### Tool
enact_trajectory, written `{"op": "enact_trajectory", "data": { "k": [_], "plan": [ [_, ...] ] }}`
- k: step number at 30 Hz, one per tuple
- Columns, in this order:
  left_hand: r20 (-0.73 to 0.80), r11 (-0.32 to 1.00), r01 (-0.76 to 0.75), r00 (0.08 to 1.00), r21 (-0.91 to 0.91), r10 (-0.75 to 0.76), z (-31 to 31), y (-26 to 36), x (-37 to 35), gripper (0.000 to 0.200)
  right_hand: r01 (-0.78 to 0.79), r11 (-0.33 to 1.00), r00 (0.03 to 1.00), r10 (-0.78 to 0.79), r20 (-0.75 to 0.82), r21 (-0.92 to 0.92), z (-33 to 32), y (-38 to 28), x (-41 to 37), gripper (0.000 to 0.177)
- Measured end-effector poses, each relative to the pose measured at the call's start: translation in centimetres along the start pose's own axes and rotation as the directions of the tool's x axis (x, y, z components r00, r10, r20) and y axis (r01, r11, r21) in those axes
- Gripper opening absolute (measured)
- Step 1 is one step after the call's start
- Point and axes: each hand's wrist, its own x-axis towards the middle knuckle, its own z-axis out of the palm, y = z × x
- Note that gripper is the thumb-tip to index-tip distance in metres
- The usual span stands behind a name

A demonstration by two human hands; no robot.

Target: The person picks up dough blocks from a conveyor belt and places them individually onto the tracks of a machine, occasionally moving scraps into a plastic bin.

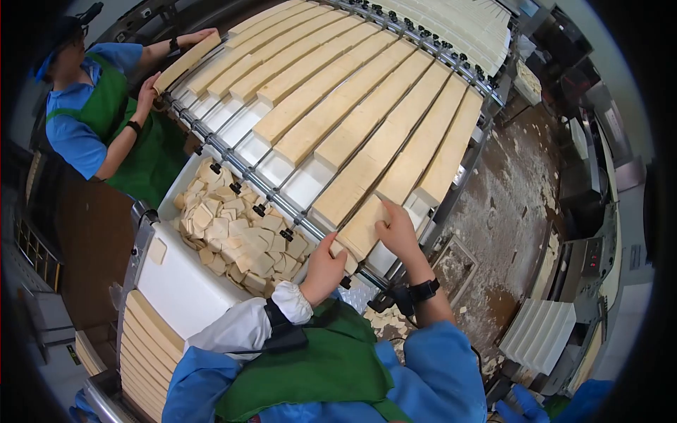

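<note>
Long pale loaf-like blocks lie side by side in lanes between thin metal rods on a white slatted table. My left hand (326,269) is closed round a small pale end slice (343,258) at the near end of one block. Against that short near block (362,229) presses my right hand (396,231), thumb and forefinger on its right edge, other fingers curled. A longer block (349,190) lies beside it on the left. Under the near rail, a white bin (166,264) holds many cut slices (236,236).
At the left, a co-worker in a green apron (116,88) holds another block (187,63) with both hands. A metal rail (247,173) with black knobs (286,234) crosses the near side. Stacked blocks (144,349) stand lower left. Crumbs cover the floor (515,204) at right.
</note>
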Motion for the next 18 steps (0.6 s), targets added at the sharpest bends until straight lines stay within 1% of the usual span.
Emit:
{"op": "enact_trajectory", "data": {
  "k": [2,5,8,9,11,12,14,15,18],
  "plan": [
    [-0.022,0.988,-0.054,0.998,0.144,0.058,0.3,-0.4,0.4,0.051,0.123,0.978,0.987,-0.138,-0.083,-0.170,-0.1,-0.8,-1.0,0.049],
    [-0.045,0.990,-0.049,0.997,0.132,0.055,1.5,-0.4,1.2,0.052,0.142,0.934,0.975,-0.188,-0.114,-0.327,-1.1,-3.3,-1.9,0.050],
    [0.001,0.974,0.207,0.978,0.093,-0.208,2.3,1.7,2.8,0.052,0.158,0.945,0.963,-0.211,-0.166,-0.285,0.2,-2.8,-0.1,0.058],
    [-0.014,0.974,0.209,0.978,0.081,-0.209,2.1,3.1,2.7,0.049,0.141,0.937,0.965,-0.202,-0.167,-0.321,0.8,-2.6,0.6,0.062],
    [-0.053,0.978,0.060,0.997,0.200,-0.051,2.5,-0.1,4.0,0.051,0.109,0.913,0.967,-0.189,-0.171,-0.393,2.3,-2.2,1.8,0.070],
    [-0.063,0.966,-0.009,0.998,0.260,0.026,2.5,-1.3,4.2,0.051,0.103,0.902,0.975,-0.176,-0.139,-0.419,3.3,-1.6,1.8,0.073],
    [-0.007,0.966,0.042,0.999,0.255,-0.042,0.9,-0.6,3.7,0.051,0.095,0.876,0.986,-0.149,-0.077,-0.472,4.9,-0.6,1.8,0.078],
    [0.021,0.966,0.067,0.997,0.251,-0.075,-0.3,0.0,3.4,0.051,0.085,0.882,0.989,-0.131,-0.069,-0.463,4.8,-0.6,1.8,0.080],
    [0.063,0.980,0.159,0.984,0.115,-0.167,-4.4,0.9,1.5,0.051,0.076,0.897,0.995,-0.099,-0.030,-0.435,4.1,-1.5,1.3,0.084]
  ]
}}
